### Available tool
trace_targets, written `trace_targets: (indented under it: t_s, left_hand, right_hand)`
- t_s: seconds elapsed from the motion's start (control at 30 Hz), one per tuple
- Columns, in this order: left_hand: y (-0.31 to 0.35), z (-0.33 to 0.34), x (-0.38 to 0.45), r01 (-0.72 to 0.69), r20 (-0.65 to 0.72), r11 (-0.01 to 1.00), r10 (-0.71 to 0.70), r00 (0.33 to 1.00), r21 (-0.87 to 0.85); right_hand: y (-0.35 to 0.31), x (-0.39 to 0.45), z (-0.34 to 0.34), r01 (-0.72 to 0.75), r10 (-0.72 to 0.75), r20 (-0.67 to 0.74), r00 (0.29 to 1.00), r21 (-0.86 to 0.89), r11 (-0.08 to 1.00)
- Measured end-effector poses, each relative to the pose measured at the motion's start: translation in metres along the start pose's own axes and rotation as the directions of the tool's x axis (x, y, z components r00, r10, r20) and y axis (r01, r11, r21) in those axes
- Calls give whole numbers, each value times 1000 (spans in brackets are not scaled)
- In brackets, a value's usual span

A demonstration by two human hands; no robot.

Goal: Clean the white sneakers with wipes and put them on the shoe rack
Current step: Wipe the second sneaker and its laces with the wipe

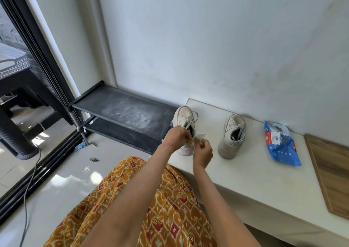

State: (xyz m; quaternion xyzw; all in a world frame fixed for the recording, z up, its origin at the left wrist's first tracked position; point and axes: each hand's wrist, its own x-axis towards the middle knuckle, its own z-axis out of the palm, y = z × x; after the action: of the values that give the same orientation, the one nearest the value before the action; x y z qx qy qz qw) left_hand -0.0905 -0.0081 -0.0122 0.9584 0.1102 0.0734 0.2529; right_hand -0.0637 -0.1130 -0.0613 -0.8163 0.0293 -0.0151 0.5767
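Observation:
Two white sneakers stand on a white bench [255, 171], heels toward me. My left hand [176, 136] grips the collar of the left sneaker [182, 117] at the bench's left end. My right hand [203, 151] pinches a small white wipe [200, 135] right beside that sneaker's heel. The right sneaker [233, 135] stands alone further right. A blue pack of wipes [281, 145] lies flat on the bench beyond it. The black shoe rack [122, 112] stands on the floor to the left of the bench, its two shelves bare and dusty.
A wooden board [332, 175] lies at the bench's right end. White wall runs behind bench and rack. A glass sliding door with black frame [47, 61] is at left, with a grey cable [28, 186] on the glossy floor. My patterned orange skirt [151, 209] fills the foreground.

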Motion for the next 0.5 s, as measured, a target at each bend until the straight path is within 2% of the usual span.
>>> trace_targets:
  t_s: [0.1, 0.17, 0.23, 0.33, 0.5]
  left_hand:
    - [0, 0, 0, -14, -8, 1000, 14, 1000, 2]
    - [0, 0, -1, -36, 0, 999, 36, 999, 26]
    - [-1, 2, -1, -73, 14, 994, 72, 997, 75]
    - [-2, 3, -3, -96, 30, 991, 93, 995, 94]
    - [-11, -1, -7, -126, 57, 992, 124, 991, 24]
  right_hand:
    - [13, -15, -2, -20, 25, 79, 997, -59, 998]
    - [22, -12, -10, 37, -15, 143, 990, -154, 987]
    - [19, -1, -13, 74, -53, 121, 991, -175, 982]
    - [4, 5, -6, 47, -48, -14, 999, -86, 995]
    - [23, -15, -3, 34, -14, 106, 994, -182, 983]
